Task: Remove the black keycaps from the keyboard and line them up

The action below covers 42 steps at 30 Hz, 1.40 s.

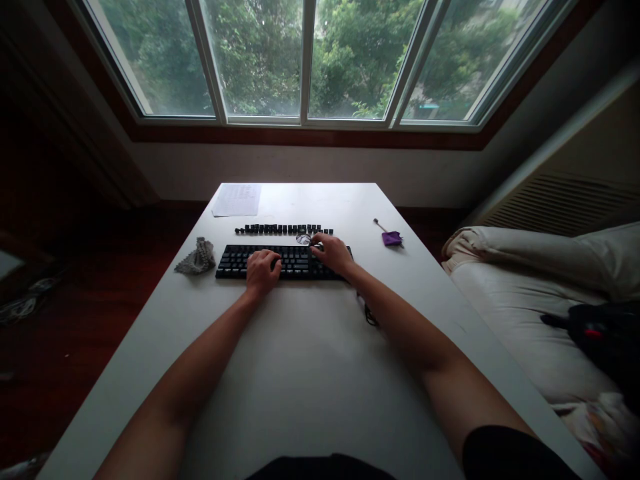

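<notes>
A black keyboard (295,265) lies crosswise on the white table. My left hand (263,270) rests on its left-middle part, fingers curved over the keys, thumb a little apart from them. Over the right part of the keyboard, near its far edge, my right hand (333,253) has thumb and fingers pinched together. Something small and dark seems to be at those fingertips, too small to name. Just beyond them lies a small clear or silvery item (303,238), its kind unclear. Loose black keycaps (280,229) stand in a row behind the keyboard.
A crumpled grey cloth (197,257) sits left of the keyboard. Printed paper (237,200) lies at the far left corner. To the right is a brush-like stick (378,225) by a purple cloth (392,238). A black cable (370,316) lies below my right forearm.
</notes>
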Available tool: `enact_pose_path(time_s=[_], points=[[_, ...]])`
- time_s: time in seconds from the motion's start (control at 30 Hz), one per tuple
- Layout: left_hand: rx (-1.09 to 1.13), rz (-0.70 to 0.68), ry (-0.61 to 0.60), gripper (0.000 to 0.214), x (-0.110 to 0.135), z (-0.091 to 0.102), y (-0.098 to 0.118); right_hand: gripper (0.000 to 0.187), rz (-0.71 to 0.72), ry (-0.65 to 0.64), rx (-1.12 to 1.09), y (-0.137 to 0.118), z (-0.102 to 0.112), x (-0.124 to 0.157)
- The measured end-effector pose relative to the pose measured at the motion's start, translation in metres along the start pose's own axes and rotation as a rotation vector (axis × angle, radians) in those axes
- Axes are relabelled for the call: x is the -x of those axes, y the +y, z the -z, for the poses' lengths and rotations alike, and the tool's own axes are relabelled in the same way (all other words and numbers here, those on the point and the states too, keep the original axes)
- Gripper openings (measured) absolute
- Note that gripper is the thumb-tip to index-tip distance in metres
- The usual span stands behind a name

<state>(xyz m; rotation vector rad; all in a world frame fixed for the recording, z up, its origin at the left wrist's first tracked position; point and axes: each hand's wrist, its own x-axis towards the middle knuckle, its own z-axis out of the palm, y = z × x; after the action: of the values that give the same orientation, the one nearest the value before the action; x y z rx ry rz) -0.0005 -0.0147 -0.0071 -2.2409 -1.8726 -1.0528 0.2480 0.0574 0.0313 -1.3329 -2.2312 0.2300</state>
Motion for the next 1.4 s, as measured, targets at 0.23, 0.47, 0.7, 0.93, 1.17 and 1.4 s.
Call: enact_pose_path(time_s=[0.23,0.47,0.7,0.93,1.17,1.4], points=[[-0.006,0.010,-0.019,0.018,0.000,0.000,0.002,0.021,-0.324,0.021,0.154,0.097,0.024,-0.036],[0.004,0.003,-0.033,0.018,-0.001,-0.001,0.000,0.025,-0.348,-0.136,0.247,0.124,0.011,-0.050],[-0.006,-0.008,-0.031,0.017,0.000,-0.002,0.000,0.025,-0.334,-0.139,0.241,0.132,-0.001,-0.058],[-0.003,0.002,-0.040,0.017,-0.001,-0.001,0.000,0.027,-0.326,-0.147,0.216,0.136,-0.008,-0.066],[-0.014,-0.001,-0.037,0.017,0.000,-0.003,-0.001,0.027,-0.319,-0.148,0.151,0.136,-0.006,-0.064],[-0.014,-0.009,-0.030,0.017,0.000,-0.003,-0.002,0.032,-0.272,-0.069,0.070,0.136,0.009,-0.052]])
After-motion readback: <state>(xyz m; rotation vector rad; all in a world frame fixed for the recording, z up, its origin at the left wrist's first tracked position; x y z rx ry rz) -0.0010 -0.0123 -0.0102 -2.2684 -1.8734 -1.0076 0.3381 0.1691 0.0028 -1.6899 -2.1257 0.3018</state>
